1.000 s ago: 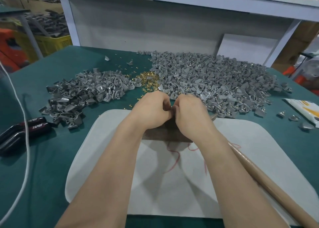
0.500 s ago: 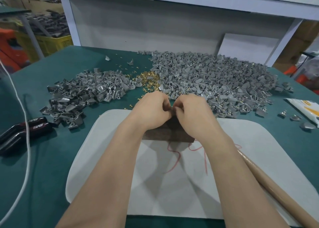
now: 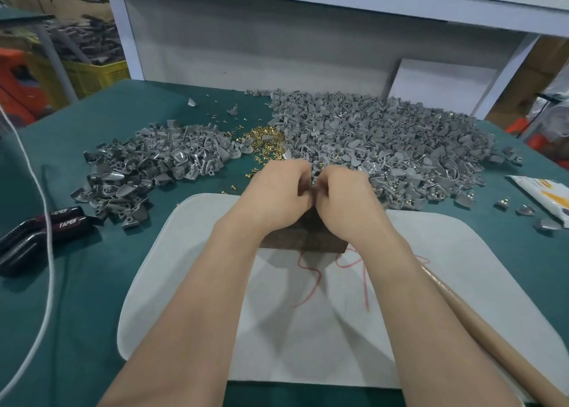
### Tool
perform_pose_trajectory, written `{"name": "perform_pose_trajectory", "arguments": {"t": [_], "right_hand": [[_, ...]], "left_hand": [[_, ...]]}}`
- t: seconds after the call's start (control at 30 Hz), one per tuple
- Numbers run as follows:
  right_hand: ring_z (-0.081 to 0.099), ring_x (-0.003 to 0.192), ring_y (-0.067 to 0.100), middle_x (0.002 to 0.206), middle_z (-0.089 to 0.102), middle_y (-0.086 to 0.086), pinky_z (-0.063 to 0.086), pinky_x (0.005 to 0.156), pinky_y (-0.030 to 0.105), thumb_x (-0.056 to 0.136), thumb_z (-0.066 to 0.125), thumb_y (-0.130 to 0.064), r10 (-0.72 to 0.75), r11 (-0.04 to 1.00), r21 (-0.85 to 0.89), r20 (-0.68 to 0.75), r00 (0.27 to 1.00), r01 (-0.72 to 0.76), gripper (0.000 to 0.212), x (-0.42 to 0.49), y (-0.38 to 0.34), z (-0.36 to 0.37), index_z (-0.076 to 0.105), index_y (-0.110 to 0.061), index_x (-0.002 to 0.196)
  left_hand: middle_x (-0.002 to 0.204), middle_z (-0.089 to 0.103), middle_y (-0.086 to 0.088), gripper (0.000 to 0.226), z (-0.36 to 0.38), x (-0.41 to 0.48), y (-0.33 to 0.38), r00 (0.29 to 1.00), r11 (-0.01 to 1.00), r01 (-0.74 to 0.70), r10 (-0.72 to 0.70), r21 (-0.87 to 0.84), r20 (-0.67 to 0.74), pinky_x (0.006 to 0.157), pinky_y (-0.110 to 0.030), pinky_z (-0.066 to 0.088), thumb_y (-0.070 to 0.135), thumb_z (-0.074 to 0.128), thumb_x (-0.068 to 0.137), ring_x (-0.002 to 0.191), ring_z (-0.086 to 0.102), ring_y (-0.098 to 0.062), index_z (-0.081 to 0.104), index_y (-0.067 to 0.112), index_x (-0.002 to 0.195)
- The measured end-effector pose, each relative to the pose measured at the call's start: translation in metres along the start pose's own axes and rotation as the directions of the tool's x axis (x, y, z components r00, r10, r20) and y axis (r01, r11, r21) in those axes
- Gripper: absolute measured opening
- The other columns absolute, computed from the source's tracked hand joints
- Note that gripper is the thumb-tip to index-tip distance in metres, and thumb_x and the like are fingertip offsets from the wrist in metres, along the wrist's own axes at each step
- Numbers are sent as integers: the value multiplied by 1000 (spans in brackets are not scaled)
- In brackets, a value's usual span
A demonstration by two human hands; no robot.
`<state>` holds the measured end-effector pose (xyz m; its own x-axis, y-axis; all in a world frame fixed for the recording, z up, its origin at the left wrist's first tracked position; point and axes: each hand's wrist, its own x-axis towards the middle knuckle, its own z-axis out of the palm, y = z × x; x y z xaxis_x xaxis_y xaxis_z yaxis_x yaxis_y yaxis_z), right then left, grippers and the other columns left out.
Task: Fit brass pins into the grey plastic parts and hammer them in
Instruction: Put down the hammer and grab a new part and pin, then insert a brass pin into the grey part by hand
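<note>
Left grip: fingers curled inward, knuckles up, over the far edge of the dark block. Contents hidden, so I cannot tell whether it grasps anything.
Right grip: same posture, curled. It touches the left grip at the knuckles, and what it holds, if anything, I cannot tell.
Part being worked: hidden between the two grips, so its long axis and heading cannot be read.
Dark block: sits on the far edge of the white mat, long side running left to right, mostly covered by the grips.
Brass pins: loose heap on the green bench just beyond the grips, between the two grey piles. The pins lie in all directions, and strays are scattered near the heap.
Left grey pile: darker parts, left of the pins, jumbled with no common heading.
Right grey pile: larger and paler, right of the pins, its near edge touching the right grip. Brass shows in some parts along its near edge.
Hammer handle: wooden, long axis running from beside the right wrist to the lower right corner. The head is hidden.
Loose parts: a few lie apart, right of the mat.
Black tool: at the left bench edge, marked TAPER.
White cord: crosses the tool.
Packet: white and yellow, at the far right.
</note>
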<state>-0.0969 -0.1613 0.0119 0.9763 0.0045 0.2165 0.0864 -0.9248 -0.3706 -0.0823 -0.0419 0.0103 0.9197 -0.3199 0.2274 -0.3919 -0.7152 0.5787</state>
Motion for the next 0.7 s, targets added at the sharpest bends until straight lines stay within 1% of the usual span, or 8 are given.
{"name": "perform_pose_trajectory", "arguments": {"t": [0.1,0.2,0.33,0.43,0.5,0.57,0.6,0.7], "right_hand": [[59,86,34,84,55,11,45,69,31,94,46,-14,-6,1000,16,-14,1000,6,14,-1,1,1,58,-7,98],[58,87,32,86,59,10,44,71,32,94,48,-17,-2,997,77,-34,999,4,15,-1,4,2,61,-10,96],[60,92,24,92,68,6,45,84,31,93,51,-14,30,969,246,-82,996,-9,16,2,10,3,67,-13,96],[64,89,25,88,69,5,48,90,39,92,52,-9,61,921,387,-62,996,-32,17,4,12,5,67,-16,91],[65,86,24,84,67,2,50,89,41,91,54,-9,55,908,418,-55,997,-27,18,5,13,5,66,-20,86],[65,85,21,82,66,-1,50,89,40,90,56,-9,37,904,427,-62,997,-7,18,5,14,5,64,-24,84],[65,85,20,81,66,-2,50,89,39,90,57,-10,29,902,432,-65,997,2,18,5,14,5,64,-24,84],[65,85,21,81,66,-2,50,89,41,90,57,-8,21,890,457,-71,997,14,16,6,15,6,65,-22,86]], "left_hand": [[88,63,-8,7,1,0,0,1000,1000,-9,9,14,-7,77,-44,51,17,60,85,84,59,-28,58,10,87],[83,63,-6,3,2,0,-1,999,1000,-3,3,-24,-35,76,-43,52,14,59,85,81,60,-27,58,11,84],[75,58,6,4,6,4,-6,990,990,61,-76,-123,-117,68,-28,47,16,59,88,78,58,-18,57,17,85],[88,63,4,7,8,7,-9,977,959,123,-162,-256,-137,75,-21,43,15,59,90,85,58,-13,59,21,88],[89,65,3,9,7,8,-10,971,937,150,-199,-315,-130,77,-20,41,14,59,90,87,60,-13,60,23,88],[92,69,-1,10,6,9,-11,968,915,157,-217,-371,-126,85,-24,46,13,59,91,92,63,-16,62,23,88],[94,70,-3,11,6,9,-12,968,904,156,-221,-398,-123,90,-30,49,12,59,91,94,65,-18,63,22,88],[96,69,-6,14,6,10,-13,967,886,153,-226,-437,-119,92,-40,52,10,58,91,96,65,-22,63,23,86]]}}
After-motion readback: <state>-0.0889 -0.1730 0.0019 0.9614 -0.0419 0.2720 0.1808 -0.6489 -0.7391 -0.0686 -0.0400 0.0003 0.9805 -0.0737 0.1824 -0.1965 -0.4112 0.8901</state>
